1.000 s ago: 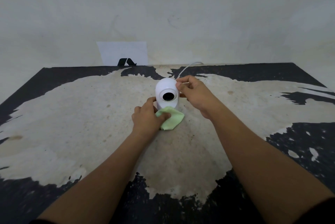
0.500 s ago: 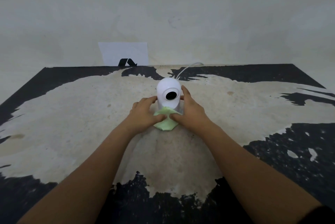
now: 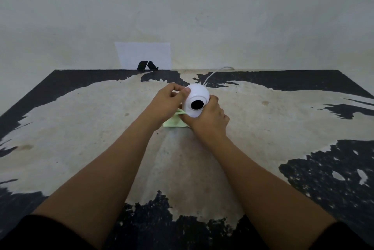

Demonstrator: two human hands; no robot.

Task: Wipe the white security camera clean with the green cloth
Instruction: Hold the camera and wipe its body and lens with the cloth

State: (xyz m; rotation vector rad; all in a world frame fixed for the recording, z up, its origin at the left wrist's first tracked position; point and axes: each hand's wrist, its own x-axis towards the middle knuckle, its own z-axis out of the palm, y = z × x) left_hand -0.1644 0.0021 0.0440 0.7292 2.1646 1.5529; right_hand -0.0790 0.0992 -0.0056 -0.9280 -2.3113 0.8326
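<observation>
The white security camera (image 3: pixel 196 95) stands at the middle of the table, its black lens (image 3: pixel 197 104) facing me and tipped slightly to the right. My left hand (image 3: pixel 168 102) grips its left side with the thumb on the dome. My right hand (image 3: pixel 210 120) wraps its lower right side and base. The right thumb lies at the bottom front, touching the green cloth (image 3: pixel 173 122). The cloth lies on the table under and between both hands, with one corner raised and most of it hidden.
A white cable (image 3: pixel 213 74) runs from behind the camera to the far table edge. A white sheet of paper (image 3: pixel 143 54) with a black mark leans on the wall behind. The worn black and beige table (image 3: pixel 81 128) spreads to both sides.
My left hand left the cloth and rose to grip the camera's left side. My right hand dropped from the top to the base. The camera now tilts more to the right.
</observation>
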